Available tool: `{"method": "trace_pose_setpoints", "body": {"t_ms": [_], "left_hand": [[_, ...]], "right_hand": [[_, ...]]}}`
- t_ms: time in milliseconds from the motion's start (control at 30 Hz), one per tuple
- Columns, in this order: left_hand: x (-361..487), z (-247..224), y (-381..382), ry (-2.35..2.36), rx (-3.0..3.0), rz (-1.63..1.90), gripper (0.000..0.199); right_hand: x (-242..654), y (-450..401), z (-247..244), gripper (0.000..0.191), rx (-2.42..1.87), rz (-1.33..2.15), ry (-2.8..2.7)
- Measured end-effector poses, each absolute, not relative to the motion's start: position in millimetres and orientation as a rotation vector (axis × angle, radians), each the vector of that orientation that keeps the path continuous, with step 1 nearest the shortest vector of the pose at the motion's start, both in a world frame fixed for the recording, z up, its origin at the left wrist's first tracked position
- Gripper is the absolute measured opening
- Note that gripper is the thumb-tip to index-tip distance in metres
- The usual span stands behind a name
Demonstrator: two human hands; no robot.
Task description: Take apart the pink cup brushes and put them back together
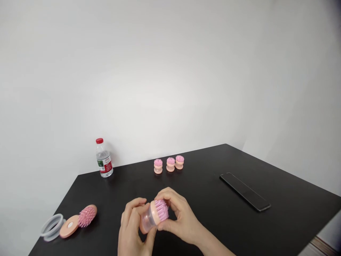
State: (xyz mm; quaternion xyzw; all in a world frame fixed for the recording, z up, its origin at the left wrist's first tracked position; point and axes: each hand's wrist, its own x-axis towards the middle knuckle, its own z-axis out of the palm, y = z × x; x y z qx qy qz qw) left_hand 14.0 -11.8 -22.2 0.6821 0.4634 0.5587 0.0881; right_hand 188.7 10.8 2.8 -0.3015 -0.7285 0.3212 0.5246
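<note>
A round silicone brush (148, 220), with a clear body, a peach collar and pink bristles, is held tilted above the table's near side, its bristles facing right. My left hand (130, 224) is closed around the clear body and base. My right hand (183, 218) is closed at the collar and bristle end, thumb below and fingers above. Left of my hands lie a loose pink bristle head (87, 215), a peach disc with a white centre (69, 226) and clear ring-shaped parts (52, 227).
Three small pink-bristled brushes (170, 165) stand upright in a row toward the back of the black table (202, 185). A red-capped water bottle (104, 161) stands at the back left by the white wall. A flat black phone-like slab (245, 192) lies to the right.
</note>
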Motion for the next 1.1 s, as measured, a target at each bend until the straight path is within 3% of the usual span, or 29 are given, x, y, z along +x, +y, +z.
{"method": "trace_pose_setpoints", "body": {"t_ms": [233,500,567,700,833,1033,1100], "left_hand": [[15,-32,-19,1.476,2.262,1.811,0.032],[15,-25,-10,1.532,2.206,1.444,0.024],[14,-23,-8,1.416,2.033,1.394,0.023],[4,-7,-9,0.859,1.436,1.166,0.045],[-7,15,-16,0.509,1.11,1.079,0.061],[-11,4,3,1.259,1.22,1.443,0.055],[-9,-3,17,1.297,1.159,1.458,0.062]], "right_hand": [[186,6,7,0.048,-0.653,0.748,-1.714],[181,5,-4,0.046,-0.78,0.423,-1.856],[182,5,-6,0.054,-0.706,0.358,-1.894],[189,9,-9,0.068,-0.599,0.455,-1.793],[194,16,-15,0.042,-0.728,0.506,-1.673],[200,33,-19,0.03,-0.942,0.426,-1.507],[204,39,-19,0.031,-0.988,0.451,-1.409]]}}
